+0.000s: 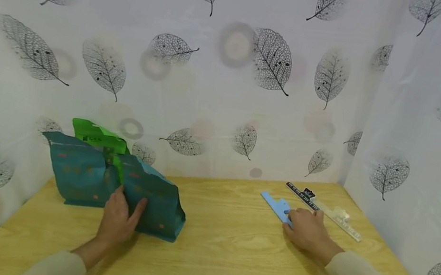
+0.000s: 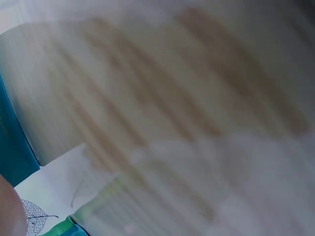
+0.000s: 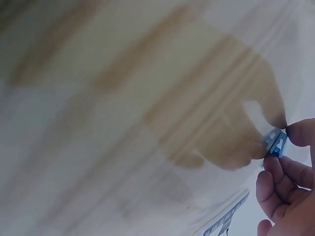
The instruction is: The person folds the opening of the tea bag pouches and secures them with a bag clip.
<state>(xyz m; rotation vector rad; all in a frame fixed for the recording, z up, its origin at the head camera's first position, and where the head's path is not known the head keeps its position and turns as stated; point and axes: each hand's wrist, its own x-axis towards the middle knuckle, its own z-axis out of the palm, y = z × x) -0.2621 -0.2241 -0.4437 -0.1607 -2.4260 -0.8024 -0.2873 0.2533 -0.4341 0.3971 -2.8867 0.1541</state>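
In the head view a dark teal bag (image 1: pixel 157 209) stands at the left of the table. My left hand (image 1: pixel 118 217) grips its left edge, the thumb lying on the front face. Behind that hand are a second teal bag (image 1: pixel 78 172) and a bright green bag (image 1: pixel 95 132). On the right, my right hand (image 1: pixel 307 230) pinches the near end of a light blue sealing clip (image 1: pixel 274 206). The right wrist view shows the clip (image 3: pixel 278 145) end-on between thumb and fingers. A strip of teal bag (image 2: pixel 12 142) shows at the left wrist view's edge.
A black clip (image 1: pixel 298 193) and a clear clip (image 1: pixel 350 230) lie just beyond the right hand. The wood-grain table (image 1: pixel 218 262) is bounded behind and at the sides by a leaf-patterned white curtain (image 1: pixel 227 95).
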